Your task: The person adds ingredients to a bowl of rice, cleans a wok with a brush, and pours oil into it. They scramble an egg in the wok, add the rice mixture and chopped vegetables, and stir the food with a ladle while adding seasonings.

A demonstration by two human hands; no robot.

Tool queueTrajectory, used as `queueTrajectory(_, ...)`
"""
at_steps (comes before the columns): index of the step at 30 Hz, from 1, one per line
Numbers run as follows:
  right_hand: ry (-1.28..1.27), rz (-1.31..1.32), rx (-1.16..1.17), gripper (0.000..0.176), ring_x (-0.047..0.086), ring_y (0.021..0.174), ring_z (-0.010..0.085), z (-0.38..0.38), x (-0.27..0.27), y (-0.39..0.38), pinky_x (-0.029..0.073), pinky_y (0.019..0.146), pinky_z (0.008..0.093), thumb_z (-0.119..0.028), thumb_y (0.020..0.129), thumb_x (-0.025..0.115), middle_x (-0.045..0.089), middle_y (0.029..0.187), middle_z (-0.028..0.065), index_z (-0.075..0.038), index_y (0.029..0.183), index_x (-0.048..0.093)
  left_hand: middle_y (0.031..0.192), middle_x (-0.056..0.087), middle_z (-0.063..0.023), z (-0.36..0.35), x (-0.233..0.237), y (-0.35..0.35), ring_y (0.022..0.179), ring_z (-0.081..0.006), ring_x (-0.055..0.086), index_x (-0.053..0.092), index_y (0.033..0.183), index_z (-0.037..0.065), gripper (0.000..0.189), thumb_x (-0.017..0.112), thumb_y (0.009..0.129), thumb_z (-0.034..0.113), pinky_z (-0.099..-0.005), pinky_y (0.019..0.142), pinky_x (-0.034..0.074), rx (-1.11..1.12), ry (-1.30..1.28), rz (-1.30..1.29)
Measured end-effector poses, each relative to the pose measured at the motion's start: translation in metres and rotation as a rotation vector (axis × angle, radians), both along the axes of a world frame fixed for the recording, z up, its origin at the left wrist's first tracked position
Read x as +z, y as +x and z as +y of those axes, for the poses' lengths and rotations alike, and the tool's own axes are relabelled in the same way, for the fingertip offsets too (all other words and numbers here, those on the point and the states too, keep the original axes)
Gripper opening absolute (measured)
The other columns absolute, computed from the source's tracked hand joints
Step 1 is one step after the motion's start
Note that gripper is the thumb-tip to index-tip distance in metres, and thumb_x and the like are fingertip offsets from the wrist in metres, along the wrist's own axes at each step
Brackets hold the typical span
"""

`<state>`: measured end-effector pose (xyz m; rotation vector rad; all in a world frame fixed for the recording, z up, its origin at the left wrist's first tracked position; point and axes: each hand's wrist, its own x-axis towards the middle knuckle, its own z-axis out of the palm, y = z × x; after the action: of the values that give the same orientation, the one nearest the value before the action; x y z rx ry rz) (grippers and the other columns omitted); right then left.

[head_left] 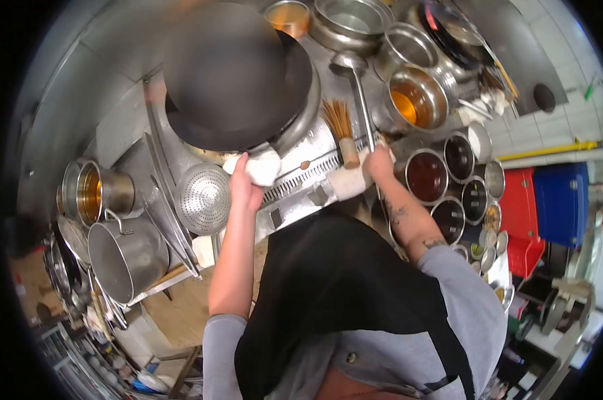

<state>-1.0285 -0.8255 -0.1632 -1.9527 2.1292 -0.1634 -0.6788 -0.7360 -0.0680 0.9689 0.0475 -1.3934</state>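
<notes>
Two hands are closed: the left hand (pixel 245 187) on a white cloth (pixel 265 167) at the near rim of the wok (pixel 300 83), upper left of the frame, the right hand (pixel 379 163) on the ladle (pixel 363 100). The wok looks heavy, rigid, perhaps hot, best gripped through cloth; the ladle seems light but slick, best held low.

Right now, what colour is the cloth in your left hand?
The cloth is white, seen in the head view.
</notes>
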Motion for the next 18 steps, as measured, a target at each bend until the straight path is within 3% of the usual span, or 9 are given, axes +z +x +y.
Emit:
queueTrajectory(1,0.047,0.004,0.072,0.030,0.063,0.100,0.0433,-0.010,-0.021,-0.013,0.052,0.088,0.0471,-0.014,0.080,0.059,0.063,0.102,0.0283,0.003,0.105,0.059,0.123,0.061,-0.0140,0.015,0.009,-0.001,0.112,-0.0278,0.061,0.048,0.129,-0.001,0.040,0.053,0.099,0.025,-0.0440,0.099,0.049,-0.018,0.038,0.001)
queueTrajectory(2,0.103,-0.037,0.006,0.029,0.065,0.094,0.0448,-0.012,-0.009,-0.010,0.053,0.085,0.0486,-0.015,0.081,0.059,0.066,0.095,0.0275,0.003,0.104,0.058,0.124,0.061,-0.0142,0.033,-0.002,0.004,0.113,-0.0283,0.061,0.049,0.129,-0.001,0.040,0.052,0.099,0.025,-0.0439,0.099,0.049,-0.060,0.038,0.036)
queueTrajectory(4,0.043,-0.109,-0.193,0.031,0.066,0.099,0.0418,-0.015,0.019,0.003,0.052,0.087,0.0491,-0.018,0.084,0.059,0.067,0.102,0.0280,0.005,0.105,0.056,0.125,0.061,-0.0146,0.058,-0.009,0.009,0.114,-0.0290,0.061,0.049,0.129,-0.001,0.039,0.051,0.099,0.024,-0.0438,0.100,0.049,-0.111,0.042,0.096)
queueTrajectory(7,0.091,-0.200,-0.250,0.038,0.061,0.105,0.0470,-0.017,0.078,0.013,0.049,0.092,0.0519,-0.020,0.087,0.058,0.064,0.108,0.0323,0.003,0.116,0.051,0.134,0.057,-0.0171,0.102,-0.009,0.012,0.122,-0.0318,0.057,0.045,0.136,-0.004,0.046,0.046,0.100,0.024,-0.0453,0.106,0.045,-0.107,0.074,0.161)
queueTrajectory(11,-0.181,-0.467,-0.099,0.041,0.059,0.103,0.0502,0.021,0.062,0.003,0.048,0.091,0.0513,-0.020,0.089,0.056,0.063,0.105,0.0327,-0.001,0.125,0.051,0.135,0.056,-0.0186,0.134,-0.022,0.022,0.123,-0.0325,0.055,0.045,0.136,-0.005,0.046,0.046,0.100,0.024,-0.0457,0.107,0.043,-0.152,0.075,0.152)
queueTrajectory(13,-0.420,-0.526,0.045,0.037,0.067,0.078,0.0402,0.052,0.069,0.008,0.054,0.070,0.0462,-0.020,0.090,0.057,0.066,0.089,0.0258,-0.002,0.122,0.054,0.135,0.055,-0.0191,0.140,-0.023,0.024,0.124,-0.0327,0.055,0.045,0.136,-0.005,0.046,0.045,0.100,0.023,-0.0458,0.108,0.042,-0.159,0.065,0.172)
queueTrajectory(16,0.025,-0.923,-0.258,0.035,0.057,0.047,0.0209,0.104,0.159,0.022,0.046,0.044,0.0349,-0.018,0.093,0.057,0.059,0.070,0.0100,-0.005,0.125,0.052,0.135,0.056,-0.0194,0.136,-0.016,0.029,0.123,-0.0328,0.055,0.045,0.136,-0.006,0.046,0.046,0.099,0.022,-0.0455,0.108,0.042,-0.152,0.026,0.173)
queueTrajectory(18,0.085,-1.146,-0.332,0.037,0.044,0.041,0.0107,0.129,0.197,0.012,0.038,0.037,0.0277,-0.013,0.095,0.053,0.048,0.065,0.0019,-0.004,0.130,0.048,0.134,0.056,-0.0191,0.130,-0.012,0.031,0.123,-0.0326,0.056,0.045,0.135,-0.006,0.045,0.047,0.099,0.022,-0.0451,0.108,0.042,-0.146,0.012,0.165)
